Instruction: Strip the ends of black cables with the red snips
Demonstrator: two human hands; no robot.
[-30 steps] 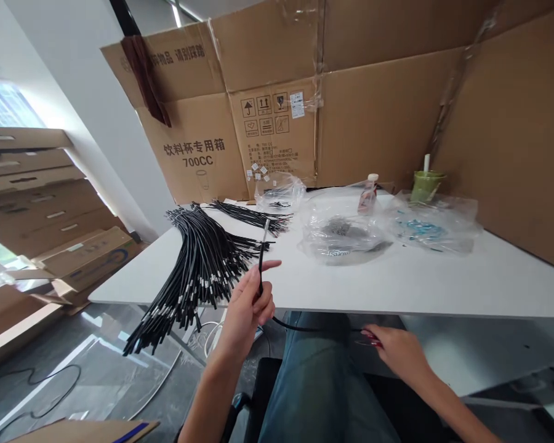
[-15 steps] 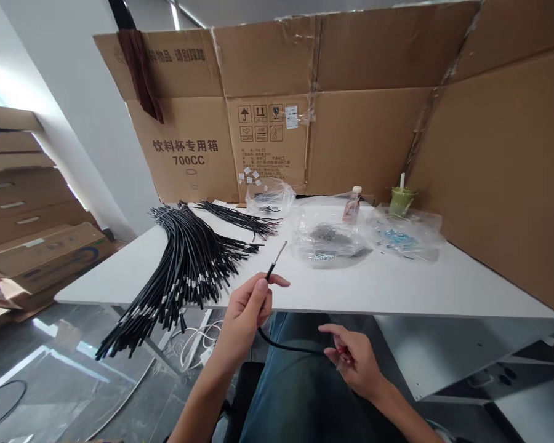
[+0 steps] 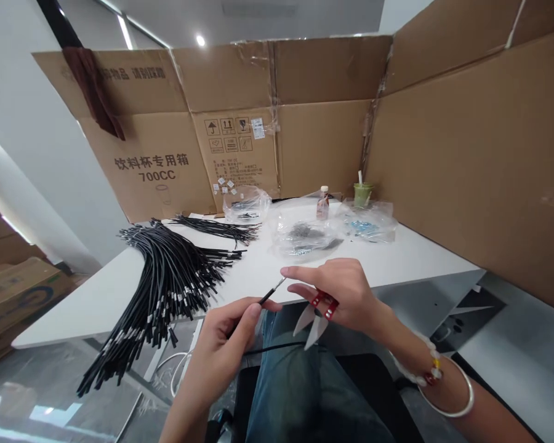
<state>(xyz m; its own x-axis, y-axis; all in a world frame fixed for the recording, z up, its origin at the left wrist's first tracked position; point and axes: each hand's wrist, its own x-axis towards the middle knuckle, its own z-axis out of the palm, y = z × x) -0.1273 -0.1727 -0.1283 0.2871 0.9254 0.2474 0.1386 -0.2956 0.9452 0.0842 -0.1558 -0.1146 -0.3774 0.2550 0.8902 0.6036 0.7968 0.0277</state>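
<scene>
Pinched between thumb and fingers of my left hand (image 3: 235, 335) is a black cable (image 3: 268, 297), its bare metallic end pointing up and right. The cable's lower part runs to the right over my lap. My right hand (image 3: 344, 292) holds red-handled snips (image 3: 321, 314) in its palm, their two blades spread and pointing down-left. Its index fingertip is at the cable's bare end, with the thumb just below. A large bundle of black cables (image 3: 166, 283) lies on the left of the white table (image 3: 106, 301), with a smaller bundle (image 3: 216, 229) behind it.
Clear plastic bags (image 3: 281, 231) lie at the table's middle and back, one with blue pieces (image 3: 364, 227). A small bottle (image 3: 322, 206) and a green cup (image 3: 362, 194) stand behind them. Cardboard walls (image 3: 323, 147) close off the back and right.
My right hand has risen from over my lap to the cable's tip, and the snips now show clearly. My left hand has tilted the cable lower. The camera view has turned right.
</scene>
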